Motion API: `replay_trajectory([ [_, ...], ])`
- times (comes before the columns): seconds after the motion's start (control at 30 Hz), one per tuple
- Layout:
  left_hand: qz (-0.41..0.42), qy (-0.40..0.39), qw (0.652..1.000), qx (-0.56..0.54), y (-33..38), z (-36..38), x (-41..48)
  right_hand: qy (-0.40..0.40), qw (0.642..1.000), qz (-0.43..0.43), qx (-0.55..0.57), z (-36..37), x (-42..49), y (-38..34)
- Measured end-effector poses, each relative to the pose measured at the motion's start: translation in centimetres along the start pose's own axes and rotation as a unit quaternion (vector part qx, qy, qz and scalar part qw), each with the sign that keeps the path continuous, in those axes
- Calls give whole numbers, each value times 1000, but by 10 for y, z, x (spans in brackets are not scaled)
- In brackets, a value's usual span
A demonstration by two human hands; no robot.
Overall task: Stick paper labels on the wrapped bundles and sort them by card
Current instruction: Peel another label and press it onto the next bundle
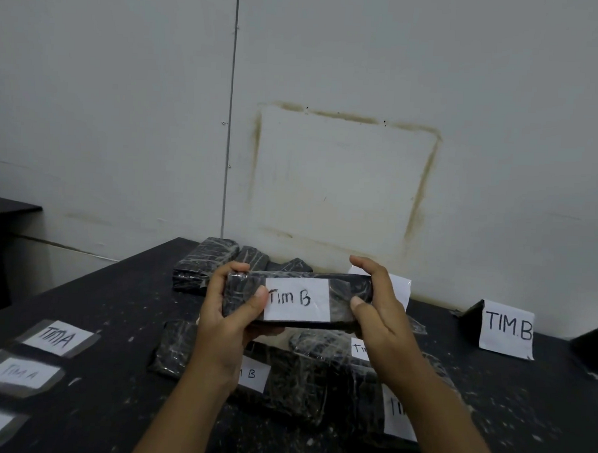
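Bundle (pixel 342 300) in black wrap held off the table (pixel 116 297) between both hands, white label (pixel 298 300) reading "Tim B" facing the camera. Left hand (pixel 225 322) curled round one end, thumb pressing the label's edge; right hand (pixel 382 319) curled round the other end. Under the grip, labelled bundles (pixel 294 383); behind it, plain bundles (pixel 203 266); to its right, standing card (pixel 507 329) "TIM.B"; to its left, flat "TIM A" slips (pixel 58 337)

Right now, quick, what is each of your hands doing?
Left hand: closed, gripping the left end of the wrapped bundle with the "Tim B" label.
Right hand: closed, gripping the same bundle's right end.
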State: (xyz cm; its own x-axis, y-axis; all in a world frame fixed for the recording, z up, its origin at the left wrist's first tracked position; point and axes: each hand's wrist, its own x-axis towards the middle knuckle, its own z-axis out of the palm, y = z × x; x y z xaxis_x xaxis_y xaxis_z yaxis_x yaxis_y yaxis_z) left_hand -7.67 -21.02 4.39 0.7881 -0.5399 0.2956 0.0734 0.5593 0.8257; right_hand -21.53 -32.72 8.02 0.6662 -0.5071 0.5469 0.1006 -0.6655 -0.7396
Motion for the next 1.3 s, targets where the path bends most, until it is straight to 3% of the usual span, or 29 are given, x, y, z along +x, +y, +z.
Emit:
replay_trajectory([
  [0.1,2,3,1000,6,0,0,1,-20,998,-6,-58,1,0,-2],
  [0.3,-16,4,1000,7,1,-1,1,-82,996,9,-31,-7,-1,-4],
  [0.63,-7,1,1000,6,2,-2,1,-49,997,-5,-60,1,0,-2],
  [0.83,-9,-3,1000,0,3,0,0,-73,997,11,11,-7,-2,-6],
  [1.07,36,10,999,-2,-2,12,-9,117,993,8,-12,10,3,0],
  [1.3,40,14,998,-35,-5,22,-14,226,974,-25,22,16,5,3],
])
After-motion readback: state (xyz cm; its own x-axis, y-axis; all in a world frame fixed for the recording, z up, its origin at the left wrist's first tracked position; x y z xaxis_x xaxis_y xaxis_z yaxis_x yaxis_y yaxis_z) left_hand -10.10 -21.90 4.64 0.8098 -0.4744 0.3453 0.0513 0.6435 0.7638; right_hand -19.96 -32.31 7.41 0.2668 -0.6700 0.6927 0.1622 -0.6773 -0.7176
